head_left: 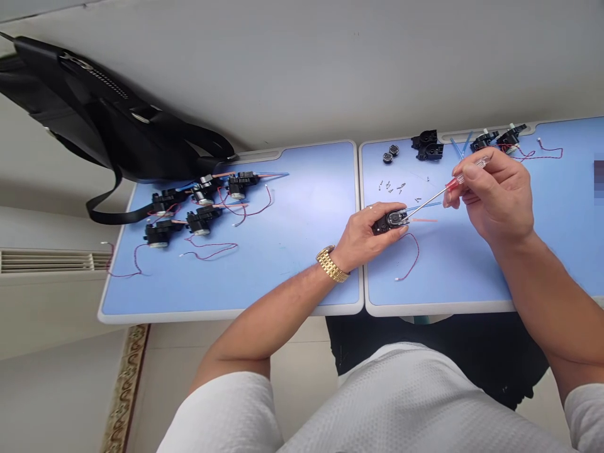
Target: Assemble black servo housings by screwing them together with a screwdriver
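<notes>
Black motor unit (pixel 391 220) lies at the frame centre, held closed in the left hand (pixel 361 238). The right hand (pixel 497 195) grips a red-handled screwdriver (pixel 453 184), whose long shaft points down-left, its tip just at the unit.

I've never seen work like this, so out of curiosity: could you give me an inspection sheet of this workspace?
Surface: two blue tabletops side by side.
Job's things: black plastic assembly held by left hand; red-handled screwdriver held by right hand, its tip at the assembly.
Clutter: more black assemblies; loose small screws.
Grippers: nothing seen, only bare hands; gold wristwatch on the left wrist.
Cables: thin red wires lying loose.
Surroundings: black bag; wall vent.
</notes>
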The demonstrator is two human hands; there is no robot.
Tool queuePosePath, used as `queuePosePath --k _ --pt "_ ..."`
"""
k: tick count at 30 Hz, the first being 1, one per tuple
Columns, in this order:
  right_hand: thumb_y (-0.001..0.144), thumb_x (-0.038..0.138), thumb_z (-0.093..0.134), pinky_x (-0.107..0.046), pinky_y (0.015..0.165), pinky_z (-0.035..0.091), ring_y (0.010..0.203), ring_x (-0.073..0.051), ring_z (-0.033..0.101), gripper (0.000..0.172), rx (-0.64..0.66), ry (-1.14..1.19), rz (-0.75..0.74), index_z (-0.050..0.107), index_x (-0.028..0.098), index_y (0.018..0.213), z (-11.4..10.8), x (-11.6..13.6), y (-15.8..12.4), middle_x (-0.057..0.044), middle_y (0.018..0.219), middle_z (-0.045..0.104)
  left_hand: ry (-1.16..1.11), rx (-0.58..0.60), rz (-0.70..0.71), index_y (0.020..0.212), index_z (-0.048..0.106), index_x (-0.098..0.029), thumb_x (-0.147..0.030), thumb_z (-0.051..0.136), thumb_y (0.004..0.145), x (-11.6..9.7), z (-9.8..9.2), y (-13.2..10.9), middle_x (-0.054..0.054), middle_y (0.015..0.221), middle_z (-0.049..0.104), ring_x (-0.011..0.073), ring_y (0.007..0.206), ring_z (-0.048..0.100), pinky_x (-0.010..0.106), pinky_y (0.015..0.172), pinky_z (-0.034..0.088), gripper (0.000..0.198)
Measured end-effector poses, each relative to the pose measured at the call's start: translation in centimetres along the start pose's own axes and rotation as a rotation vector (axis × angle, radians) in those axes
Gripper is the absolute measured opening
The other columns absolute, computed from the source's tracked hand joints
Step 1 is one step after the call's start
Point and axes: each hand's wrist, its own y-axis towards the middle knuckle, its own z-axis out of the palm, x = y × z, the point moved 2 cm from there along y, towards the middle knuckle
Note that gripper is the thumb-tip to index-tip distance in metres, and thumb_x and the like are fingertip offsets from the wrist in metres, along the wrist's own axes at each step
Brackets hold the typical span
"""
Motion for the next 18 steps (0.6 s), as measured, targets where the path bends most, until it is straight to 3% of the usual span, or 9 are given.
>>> queuePosePath --k 4,18 --pt "0.09 0.069 0.097 -0.039 0.056 0.058 0.064 -0.021 0.072 0.042 0.023 -0.103 0.025 0.076 0.032 0.088 -0.1 -0.03 -0.04 0.001 0.073 0.073 0.003 0.014 0.002 0.137 0.083 -0.023 -0.048 0.088 0.104 -0.14 0.08 0.01 0.009 0.12 0.088 0.02 0.105 0.081 0.035 0.098 0.066 0.041" --pt "0.093 0.066 0.095 -0.04 0.059 0.058 0.065 -0.021 0.073 0.039 -0.002 -0.147 0.017 0.076 0.033 0.086 -0.15 -0.29 -0.11 0.001 0.074 0.075 0.001 0.021 -0.033 0.135 0.084 -0.024 -0.053 0.088 0.102 -0.06 0.22 0.05 0.009 0.117 0.087 0.0211 0.102 0.08 0.036 0.096 0.066 0.044"
